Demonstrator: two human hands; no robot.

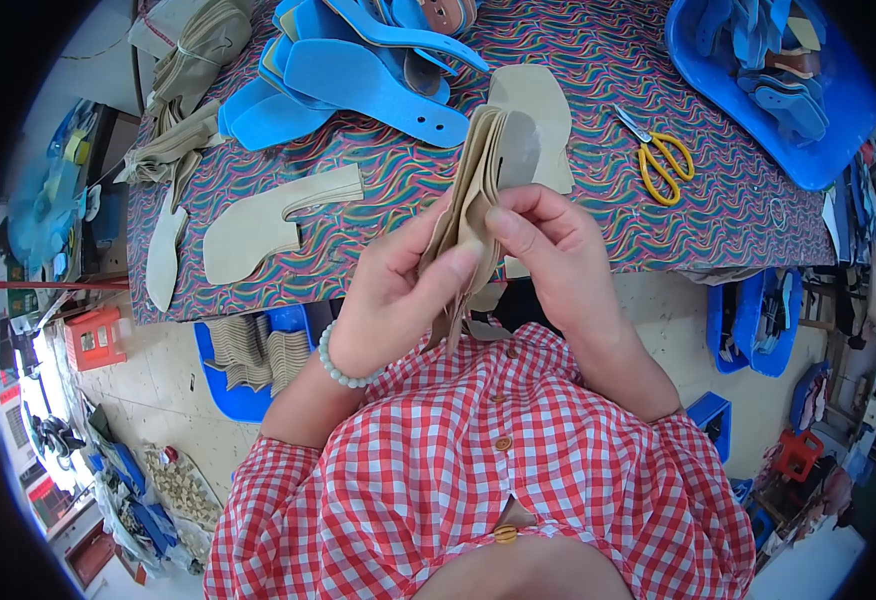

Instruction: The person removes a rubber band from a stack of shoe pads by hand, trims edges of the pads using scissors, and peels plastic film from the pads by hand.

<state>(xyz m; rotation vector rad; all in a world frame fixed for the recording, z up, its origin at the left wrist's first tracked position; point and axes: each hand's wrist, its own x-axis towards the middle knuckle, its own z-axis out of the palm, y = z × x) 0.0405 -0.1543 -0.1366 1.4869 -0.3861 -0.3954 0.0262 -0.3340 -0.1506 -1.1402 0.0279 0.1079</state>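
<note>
A stack of beige cut pieces [478, 180] is held upright above the table's near edge. My left hand [398, 285] is wrapped round its left side, with the thumb across the front. On the right side, my right hand [550, 245] pinches the stack's edge between thumb and fingers. Behind the stack a beige piece [543, 105] lies flat on the patterned cloth. More beige pieces [253, 228] lie at the left, beside a narrow pale piece [164, 255].
Blue insole shapes [358, 85] are piled at the back. Yellow-handled scissors [658, 160] lie on the table [598, 40] at the right, near a blue tub [828, 160]. A bundle of tied beige pieces [193, 60] sits at the back left. Below are blue bins [223, 395].
</note>
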